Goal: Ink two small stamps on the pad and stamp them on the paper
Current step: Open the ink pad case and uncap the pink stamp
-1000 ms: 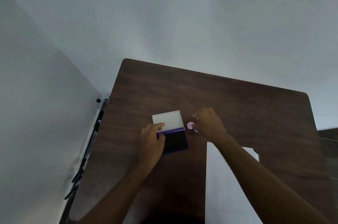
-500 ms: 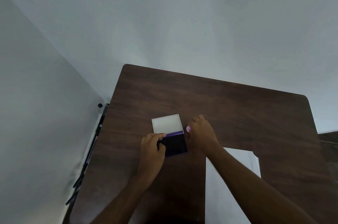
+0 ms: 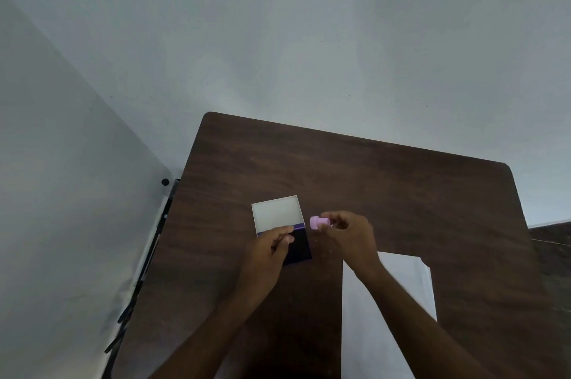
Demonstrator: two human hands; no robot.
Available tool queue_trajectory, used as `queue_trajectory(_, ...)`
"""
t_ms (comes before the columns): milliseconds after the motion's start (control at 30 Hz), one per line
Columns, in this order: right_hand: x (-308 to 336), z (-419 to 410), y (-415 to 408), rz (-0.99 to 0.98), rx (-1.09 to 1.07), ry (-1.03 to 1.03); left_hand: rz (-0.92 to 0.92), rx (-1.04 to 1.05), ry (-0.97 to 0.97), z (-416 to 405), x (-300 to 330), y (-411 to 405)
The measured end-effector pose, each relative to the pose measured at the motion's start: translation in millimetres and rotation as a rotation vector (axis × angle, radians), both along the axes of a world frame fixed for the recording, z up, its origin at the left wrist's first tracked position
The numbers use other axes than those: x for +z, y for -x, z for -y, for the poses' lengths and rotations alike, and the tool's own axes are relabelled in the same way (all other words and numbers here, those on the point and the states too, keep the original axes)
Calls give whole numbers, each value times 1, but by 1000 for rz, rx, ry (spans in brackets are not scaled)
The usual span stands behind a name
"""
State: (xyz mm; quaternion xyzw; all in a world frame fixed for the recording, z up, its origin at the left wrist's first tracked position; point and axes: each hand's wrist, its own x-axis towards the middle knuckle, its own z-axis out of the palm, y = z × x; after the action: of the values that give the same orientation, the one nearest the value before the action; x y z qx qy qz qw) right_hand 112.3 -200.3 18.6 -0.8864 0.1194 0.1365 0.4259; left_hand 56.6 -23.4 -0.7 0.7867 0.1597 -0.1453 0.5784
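Left hand (image 3: 268, 255) rests on the open ink pad (image 3: 292, 241), fingers curled on its hinge edge. Right of the pad, right hand (image 3: 349, 236) pinches a pink stamp (image 3: 318, 222), seemingly not yet inked. Further right, the paper (image 3: 401, 279) shows no visible prints; both stampings appear outstanding.

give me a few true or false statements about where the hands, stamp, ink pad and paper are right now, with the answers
1. The right hand holds a pink stamp. True.
2. The ink pad is closed. False: its white lid is flipped open away from the person.
3. The left hand rests on the ink pad. True.
4. The paper lies left of the ink pad. False: it lies to the right, nearer the person.
5. The stamp is pressed onto the paper. False: it is held up beside the pad, clear of the paper.
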Motion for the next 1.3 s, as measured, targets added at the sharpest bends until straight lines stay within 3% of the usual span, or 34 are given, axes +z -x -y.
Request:
queue_trajectory(267,11,5,15,-72,-92,-236,-120,91,199,26,20,-18)
queue_trajectory(467,22,6,24,-117,-98,-440,-52,41,239,23,33,-12)
queue_trajectory(800,29,2,35,-152,-33,-521,-25,10,236,6,39,-1)
queue_trajectory(933,35,-1,34,-126,-23,-554,39,-38,343,0,43,-2)
queue_trajectory(1300,38,-6,32,-129,-13,-530,108,-21,299,-1,44,-1)
